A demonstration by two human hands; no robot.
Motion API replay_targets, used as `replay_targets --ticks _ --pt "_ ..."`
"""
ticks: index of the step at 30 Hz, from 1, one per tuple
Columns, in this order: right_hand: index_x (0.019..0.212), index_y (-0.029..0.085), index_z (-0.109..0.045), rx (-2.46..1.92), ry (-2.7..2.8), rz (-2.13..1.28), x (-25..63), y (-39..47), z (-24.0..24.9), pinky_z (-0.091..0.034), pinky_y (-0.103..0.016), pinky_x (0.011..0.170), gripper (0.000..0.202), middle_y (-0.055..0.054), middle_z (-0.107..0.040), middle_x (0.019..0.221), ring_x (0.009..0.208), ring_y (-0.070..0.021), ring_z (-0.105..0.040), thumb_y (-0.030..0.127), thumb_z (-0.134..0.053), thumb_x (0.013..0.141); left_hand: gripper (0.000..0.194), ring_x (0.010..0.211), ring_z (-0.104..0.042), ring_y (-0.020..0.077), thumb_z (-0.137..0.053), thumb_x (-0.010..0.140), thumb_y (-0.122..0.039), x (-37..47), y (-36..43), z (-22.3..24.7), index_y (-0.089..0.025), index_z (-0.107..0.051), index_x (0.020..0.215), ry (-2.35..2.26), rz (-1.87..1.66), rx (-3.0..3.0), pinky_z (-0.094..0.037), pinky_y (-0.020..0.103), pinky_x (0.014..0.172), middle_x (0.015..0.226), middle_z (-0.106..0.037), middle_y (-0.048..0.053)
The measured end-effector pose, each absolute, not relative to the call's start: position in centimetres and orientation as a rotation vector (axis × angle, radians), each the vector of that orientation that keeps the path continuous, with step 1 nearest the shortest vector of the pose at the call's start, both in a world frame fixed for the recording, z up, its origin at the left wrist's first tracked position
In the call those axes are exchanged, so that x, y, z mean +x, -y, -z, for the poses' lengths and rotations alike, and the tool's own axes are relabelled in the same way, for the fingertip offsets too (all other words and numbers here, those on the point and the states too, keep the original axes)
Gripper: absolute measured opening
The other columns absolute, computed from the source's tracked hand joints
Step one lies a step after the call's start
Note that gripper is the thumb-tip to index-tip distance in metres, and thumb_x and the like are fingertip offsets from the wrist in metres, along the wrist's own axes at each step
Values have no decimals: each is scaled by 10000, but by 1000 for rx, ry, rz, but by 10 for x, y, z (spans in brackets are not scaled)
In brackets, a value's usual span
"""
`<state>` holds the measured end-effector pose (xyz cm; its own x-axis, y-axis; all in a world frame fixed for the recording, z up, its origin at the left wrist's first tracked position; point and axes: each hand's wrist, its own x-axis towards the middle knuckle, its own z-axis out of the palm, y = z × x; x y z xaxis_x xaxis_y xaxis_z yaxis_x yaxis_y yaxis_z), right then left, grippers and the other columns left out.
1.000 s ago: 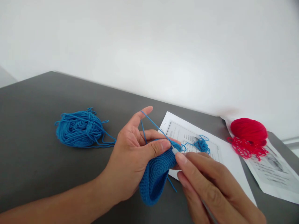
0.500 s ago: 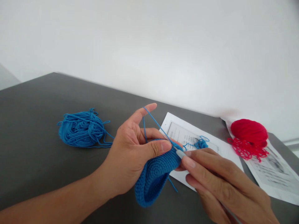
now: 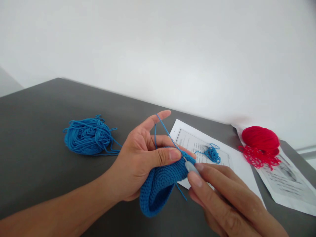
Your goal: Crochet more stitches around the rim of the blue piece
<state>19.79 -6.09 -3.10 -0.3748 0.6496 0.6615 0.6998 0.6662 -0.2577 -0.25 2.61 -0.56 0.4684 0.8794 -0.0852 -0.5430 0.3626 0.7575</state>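
Pinched between the thumb and fingers of my left hand [image 3: 140, 158] is a round blue crocheted piece [image 3: 164, 177], its curled rim hanging below. Blue working yarn [image 3: 163, 125] loops over my raised left index finger and runs down to the edge of the piece. My right hand [image 3: 227, 194] grips a crochet hook [image 3: 191, 167] by its pale grey handle. The metal shaft passes through the top edge of the piece, and its tip shows beyond, beside the yarn. A blue tail hangs underneath.
On the dark table [image 3: 37, 131], a blue yarn skein [image 3: 87, 136] lies to the left. Printed sheets [image 3: 243, 171] lie right of centre, with a small blue yarn tangle [image 3: 212, 153] on one. Red yarn [image 3: 261, 141] rests on another sheet [image 3: 288, 181] farther right.
The hook now reaches farther through the edge, its metal tip showing beyond by the yarn. My right hand has shifted slightly left and down; my left hand is slightly farther right.
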Motion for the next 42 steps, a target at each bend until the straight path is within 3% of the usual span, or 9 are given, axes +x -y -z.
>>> replay_targets --ticks 2,6,15,20,25,29,33,38,42 --pt "1579 241 -496 -1007 2244 169 206 54 26 -615 -315 1105 656 -62 -739 1355 1261 -251 -706 43 -650 973 945 655 -784 211 -885 744 -51 -3 -27 5 -195 -415 1551 -557 -984 737 -622 261 626 761 -838 89" --pt "1548 203 -530 -915 2235 229 215 43 23 -636 -283 1044 671 -74 -741 1292 1178 -203 -723 -46 -646 935 976 635 -769 210 -890 720 -39 -4 -29 5 -193 -406 1554 -600 -1020 783 -627 283 613 754 -835 85" --pt "1555 176 -534 -901 2321 345 220 44 22 -651 -298 972 555 -74 -775 1249 1085 -219 -752 69 -588 1013 1042 536 -696 162 -928 611 -9 -6 -36 5 -154 -432 1516 -715 -1089 815 -565 205 511 659 -780 18" --pt "1593 174 -485 -926 2447 284 225 45 15 -650 -351 995 558 -72 -789 1284 1182 -271 -747 92 -516 1042 1024 506 -652 135 -882 630 -5 -5 -38 7 -157 -419 1531 -778 -1105 904 -507 168 470 645 -767 -2" --pt "1544 236 -575 -866 2426 150 229 42 11 -693 -340 846 480 -72 -815 1218 1092 -292 -786 191 -454 1081 1007 497 -639 132 -833 664 -17 -5 -39 6 -171 -406 1563 -879 -1088 1068 -461 161 454 649 -763 -17" --pt "1546 244 -573 -861 2400 105 227 43 8 -692 -329 795 505 -64 -823 1185 1045 -279 -796 158 -525 1051 984 543 -664 143 -799 702 -19 -8 -40 6 -189 -400 1585 -891 -1030 1205 -452 173 475 677 -769 -15" --pt "1413 222 -703 -911 2301 76 229 42 6 -694 -336 800 430 -77 -835 1104 971 -262 -808 127 -593 1008 997 602 -701 162 -796 720 -18 -11 -42 9 -205 -384 1608 -843 -987 1254 -481 193 516 675 -753 -30" --pt "1271 258 -792 -920 2081 -186 232 34 10 -696 -365 772 374 -80 -841 1003 847 -254 -810 136 -710 927 980 631 -728 172 -848 762 -88 -15 -44 12 -208 -384 1617 -773 -978 1299 -516 200 534 724 -785 1" --pt "1269 285 -786 -874 1688 -701 219 28 21 -678 -336 617 339 -53 -804 843 713 -208 -776 142 -664 987 972 606 -721 159 -875 785 -145 -15 -45 13 -206 -375 1616 -755 -1005 1303 -530 196 541 736 -796 12"
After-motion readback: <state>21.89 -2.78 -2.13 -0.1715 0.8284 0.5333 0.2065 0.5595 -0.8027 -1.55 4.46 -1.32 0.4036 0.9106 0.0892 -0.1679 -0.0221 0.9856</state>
